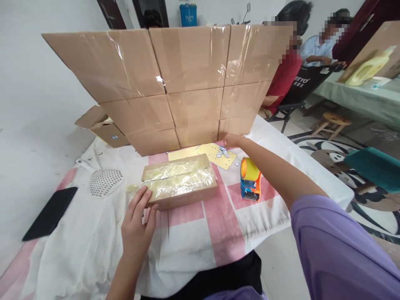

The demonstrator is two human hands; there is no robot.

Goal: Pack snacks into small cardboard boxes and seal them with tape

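Pink-and-white cloth (225,233) spreads before us. Nearest, our left hand (136,223) rests at the near left corner of a cardboard box (184,201), thumb apart from the fingers. It lies flat on the cloth, and we judge it fairly light and stiff at its edges, with slick tape (175,183) across the top, so its 2 short ends should offer the surest hold. Just to its right stands a tape dispenser (250,183). Farther off, our right hand (231,141) is at the foot of stacked boxes (193,62), 3 across; we can't make out whether its fingers are together. Beyond are 2 people (289,77).
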